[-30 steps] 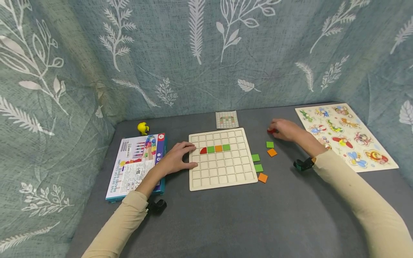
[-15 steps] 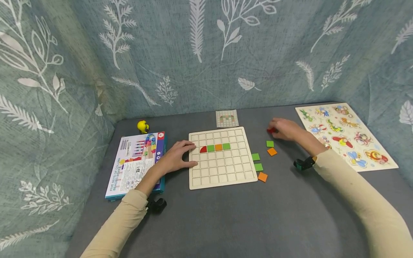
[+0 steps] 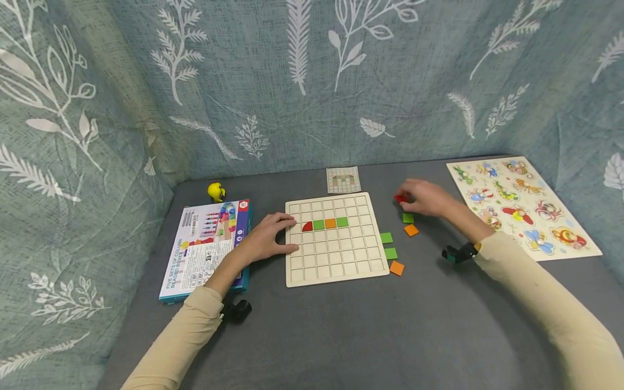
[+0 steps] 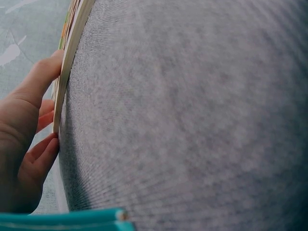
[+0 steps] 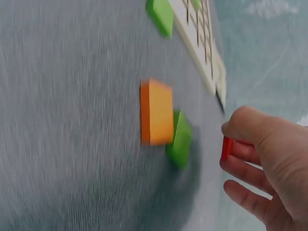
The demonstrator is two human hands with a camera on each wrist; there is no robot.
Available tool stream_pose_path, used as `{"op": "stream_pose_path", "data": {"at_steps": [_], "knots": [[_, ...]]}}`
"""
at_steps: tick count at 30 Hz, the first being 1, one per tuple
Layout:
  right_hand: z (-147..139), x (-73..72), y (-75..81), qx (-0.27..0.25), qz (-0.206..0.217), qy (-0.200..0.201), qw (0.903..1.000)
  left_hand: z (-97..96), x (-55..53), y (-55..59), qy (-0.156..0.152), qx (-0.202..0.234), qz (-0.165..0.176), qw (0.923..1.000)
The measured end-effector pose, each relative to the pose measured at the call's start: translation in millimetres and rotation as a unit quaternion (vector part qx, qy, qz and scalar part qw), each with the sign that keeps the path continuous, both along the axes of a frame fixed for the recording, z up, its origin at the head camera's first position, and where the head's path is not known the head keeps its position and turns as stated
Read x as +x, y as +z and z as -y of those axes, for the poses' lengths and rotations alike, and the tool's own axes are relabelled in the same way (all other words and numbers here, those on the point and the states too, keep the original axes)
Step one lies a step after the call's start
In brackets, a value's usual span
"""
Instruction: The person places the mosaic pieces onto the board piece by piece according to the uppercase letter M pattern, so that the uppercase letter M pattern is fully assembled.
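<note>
In the head view a pale wooden grid board point(image 3: 336, 262) lies mid-table. One of its rows bears a red rounded piece point(image 3: 307, 227), then green, orange and green square tiles. My left hand point(image 3: 267, 236) touches the board's left edge, thumb and fingers spread apart; the left wrist view shows the thumb point(image 4: 45, 72) against that edge. Right of the board, my right hand point(image 3: 427, 197) pinches a small red piece point(image 5: 226, 147) between thumb and fingers, its full shape hidden. Close below this hand lie a green tile point(image 3: 408, 218) and an orange tile point(image 3: 411, 230).
Two green tiles point(image 3: 390, 253) and an orange tile point(image 3: 397, 268) lie along the board's right edge. Behind it is a printed grid card point(image 3: 343, 187). A toy box point(image 3: 200, 254) and a yellow toy point(image 3: 215, 192) stand left; an animal picture board point(image 3: 504, 208) lies far right.
My right hand has moved a little left with the red piece, towards the grid board, and now partly overlaps the green tile. My left hand has stayed at the board's edge.
</note>
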State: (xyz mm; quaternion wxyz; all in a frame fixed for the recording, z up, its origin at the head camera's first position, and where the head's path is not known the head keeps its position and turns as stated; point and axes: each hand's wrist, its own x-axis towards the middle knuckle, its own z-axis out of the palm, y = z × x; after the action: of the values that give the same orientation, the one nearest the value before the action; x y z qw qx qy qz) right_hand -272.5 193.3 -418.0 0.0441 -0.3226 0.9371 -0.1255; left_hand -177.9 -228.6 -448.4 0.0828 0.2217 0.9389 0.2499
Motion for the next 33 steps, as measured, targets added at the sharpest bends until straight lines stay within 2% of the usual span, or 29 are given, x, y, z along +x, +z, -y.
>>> {"op": "stream_pose_path", "data": {"at_steps": [8, 17, 25, 30, 33], "knots": [[23, 20.7, 6.9, -0.016, -0.003, 0.047, 0.9987, -0.9, 0.2, -0.1, -0.001, -0.003, 0.004, 1.0], [36, 30.1, 4.6, -0.022, -0.007, 0.083, 0.9962, -0.7, 0.7, 0.2, 0.002, -0.003, 0.01, 0.9999], [42, 36.6, 5.1, -0.009, -0.012, 0.088, 0.996, -0.7, 0.6, 0.6, 0.002, 0.0, 0.006, 1.0], [46, 39.6, 2.1, -0.023, -0.028, 0.089, 0.9954, -0.7, 0.1, 0.5, 0.0, -0.002, 0.005, 1.0], [50, 41.0, -0.6, -0.044, -0.022, 0.083, 0.9953, -0.5, -0.3, 0.4, 0.002, -0.005, 0.006, 1.0]]}}
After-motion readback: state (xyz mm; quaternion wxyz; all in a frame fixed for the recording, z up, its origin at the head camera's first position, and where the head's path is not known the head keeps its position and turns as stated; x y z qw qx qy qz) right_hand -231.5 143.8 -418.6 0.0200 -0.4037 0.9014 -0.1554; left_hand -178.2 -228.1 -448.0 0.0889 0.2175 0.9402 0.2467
